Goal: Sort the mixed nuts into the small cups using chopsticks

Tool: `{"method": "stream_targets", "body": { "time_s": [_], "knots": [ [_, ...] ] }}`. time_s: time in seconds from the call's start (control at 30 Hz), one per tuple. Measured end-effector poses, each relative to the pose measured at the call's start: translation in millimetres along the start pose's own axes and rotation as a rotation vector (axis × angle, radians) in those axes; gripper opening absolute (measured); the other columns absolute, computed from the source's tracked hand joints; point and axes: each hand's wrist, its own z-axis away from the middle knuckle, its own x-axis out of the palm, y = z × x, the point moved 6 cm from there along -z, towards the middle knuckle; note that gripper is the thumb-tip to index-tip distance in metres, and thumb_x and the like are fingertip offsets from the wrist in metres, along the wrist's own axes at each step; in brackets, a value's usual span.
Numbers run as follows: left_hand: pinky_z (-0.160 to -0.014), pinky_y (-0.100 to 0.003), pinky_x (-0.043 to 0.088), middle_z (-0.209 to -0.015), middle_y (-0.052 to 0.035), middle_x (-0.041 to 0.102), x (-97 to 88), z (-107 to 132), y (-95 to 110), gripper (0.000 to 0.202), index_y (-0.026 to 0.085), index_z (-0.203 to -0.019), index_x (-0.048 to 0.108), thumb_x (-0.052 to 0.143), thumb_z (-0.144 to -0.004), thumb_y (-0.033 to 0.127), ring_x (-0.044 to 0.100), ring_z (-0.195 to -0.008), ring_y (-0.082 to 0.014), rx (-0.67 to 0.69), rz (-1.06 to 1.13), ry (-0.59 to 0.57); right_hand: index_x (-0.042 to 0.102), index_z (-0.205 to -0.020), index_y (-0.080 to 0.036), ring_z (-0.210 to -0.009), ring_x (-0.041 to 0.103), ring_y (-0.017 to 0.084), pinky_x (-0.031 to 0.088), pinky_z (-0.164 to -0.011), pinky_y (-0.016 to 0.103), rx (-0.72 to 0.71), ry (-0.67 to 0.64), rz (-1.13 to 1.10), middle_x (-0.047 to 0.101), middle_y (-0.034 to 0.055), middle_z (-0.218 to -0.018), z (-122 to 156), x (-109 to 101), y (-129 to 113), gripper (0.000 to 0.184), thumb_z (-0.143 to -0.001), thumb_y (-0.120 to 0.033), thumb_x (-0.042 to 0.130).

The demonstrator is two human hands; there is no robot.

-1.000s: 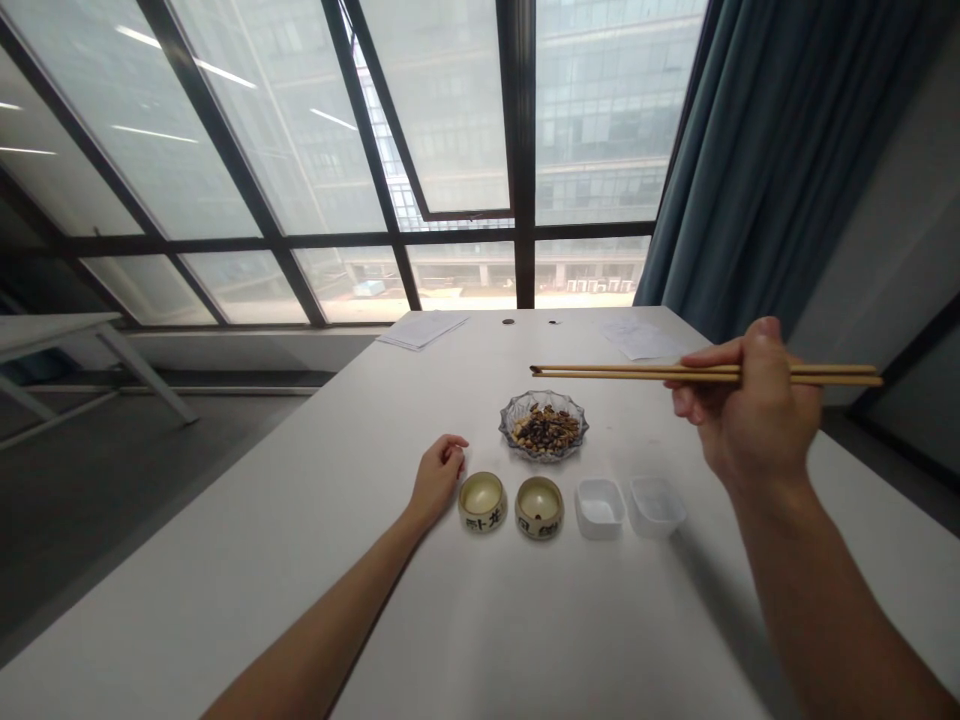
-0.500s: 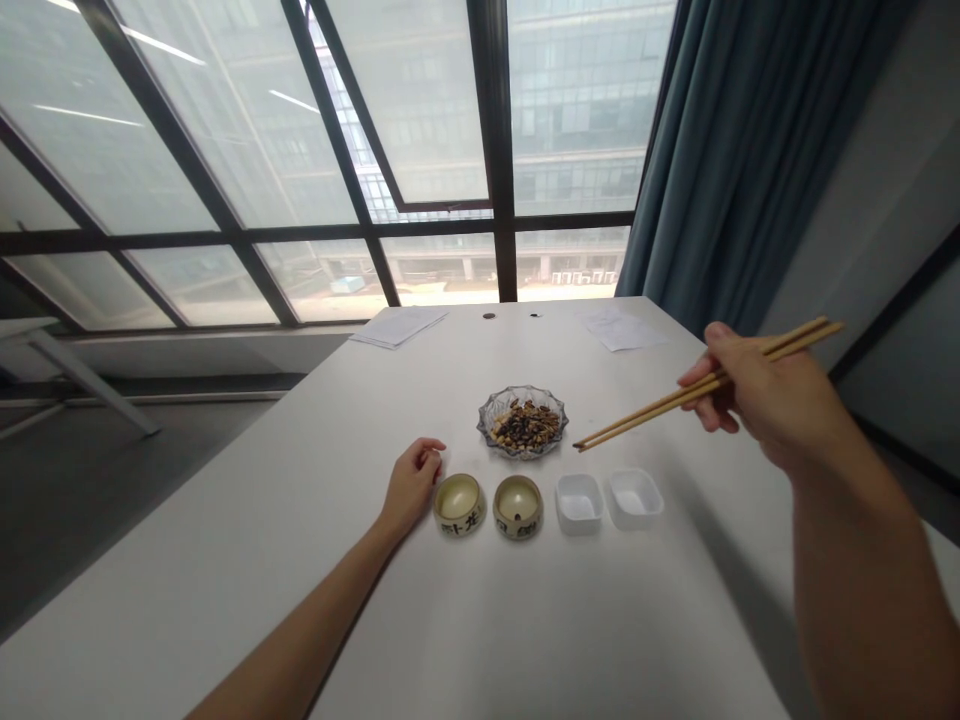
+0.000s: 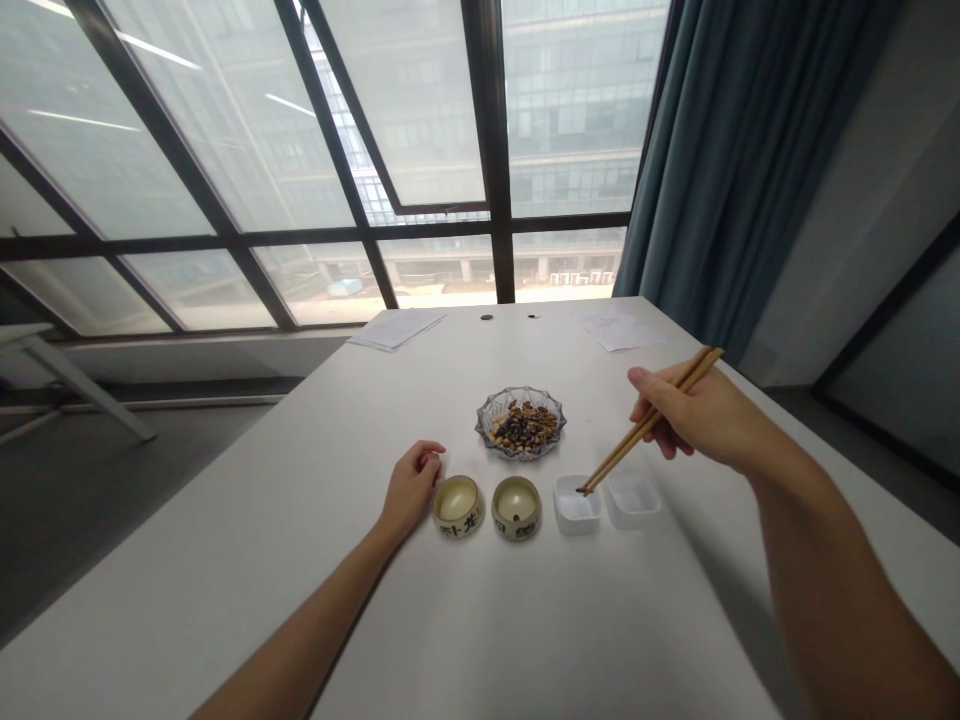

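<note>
My right hand grips a pair of wooden chopsticks slanting down to the left, their tips just over the left white square dish. A second white square dish sits beside it on the right. Behind them stands a glass dish filled with mixed beans or seeds. My left hand rests curled on the white table, holding nothing, right beside the left of two tan ceramic cups. The other tan cup has a small dark bit inside.
Paper sheets lie at the far left and far right of the table. Two small dark spots sit near its far edge. Large windows stand behind, a teal curtain hangs at the right, and another table is off to the left.
My right hand has come down and leftwards, tilting the chopsticks from level to steeply slanted, tips now at the left white dish. My left hand has stayed by the cup.
</note>
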Motion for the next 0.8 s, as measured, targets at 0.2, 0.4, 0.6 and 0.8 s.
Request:
{"method": "stream_targets", "body": {
  "time_s": [0.2, 0.4, 0.6, 0.8],
  "knots": [
    [-0.054, -0.027, 0.04, -0.056, 0.0037, 0.056, -0.2, 1, -1, 0.025, 0.02, -0.091, 0.069, 0.058, -0.081, 0.04, 0.052, -0.053, -0.0173, 0.004, 0.007, -0.002, 0.068, -0.057, -0.015, -0.03, 0.056, 0.014, 0.035, -0.025, 0.018, 0.018, -0.07, 0.016, 0.063, 0.0073, -0.044, -3, 12, 6, 0.052, -0.094, -0.053, 0.069],
    [-0.053, -0.026, 0.04, -0.057, 0.003, 0.056, -7.4, -3, 8, 0.028, 0.018, -0.093, 0.067, 0.058, -0.082, 0.042, 0.051, -0.054, -0.0161, 0.012, 0.061, 0.048, 0.07, -0.06, -0.015, -0.034, 0.059, 0.015, 0.037, -0.027, 0.018, -0.01, -0.055, 0.005, 0.064, 0.0076, -0.047, -4, 8, 2, 0.053, -0.092, -0.058, 0.07],
    [-0.053, -0.026, 0.045, -0.07, -0.0009, 0.065, -22.7, -6, 59, 0.034, 0.017, -0.103, 0.067, 0.064, -0.086, 0.047, 0.058, -0.06, -0.0161, 0.067, 0.109, 0.039, 0.075, -0.07, -0.013, -0.036, 0.058, 0.013, 0.045, -0.033, 0.02, -0.158, 0.111, -0.108, 0.066, 0.0068, -0.049, -5, -1, -10, 0.058, -0.091, -0.066, 0.068],
    [-0.068, -0.029, 0.054, -0.088, -0.0053, 0.074, -6.9, 49, 159, 0.018, 0.019, -0.096, 0.071, 0.066, -0.093, 0.036, 0.067, -0.074, -0.0184, 0.336, -0.086, -0.117, 0.077, -0.08, -0.011, -0.049, 0.071, 0.018, 0.058, -0.046, 0.023, -0.147, 0.099, -0.147, 0.073, 0.0099, -0.059, -12, 13, -1, 0.061, -0.09, -0.07, 0.066]
  ]
}}
